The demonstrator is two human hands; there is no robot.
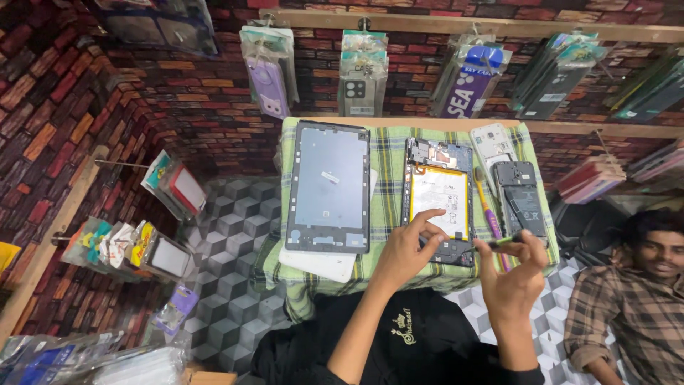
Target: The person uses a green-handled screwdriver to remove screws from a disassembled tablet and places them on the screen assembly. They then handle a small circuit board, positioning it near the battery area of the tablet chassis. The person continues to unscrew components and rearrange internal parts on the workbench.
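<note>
On the cloth (388,153) in front of me, the frame (329,187) is lying to the left, over the back cover (320,262). The opened tablet (440,192) is lying just right of it, my left hand (407,251) resting on its near end. Two phones (514,187) are lying further right, a screwdriver (489,214) between them and the tablet. My right hand (511,276) is hovering near the phones.
</note>
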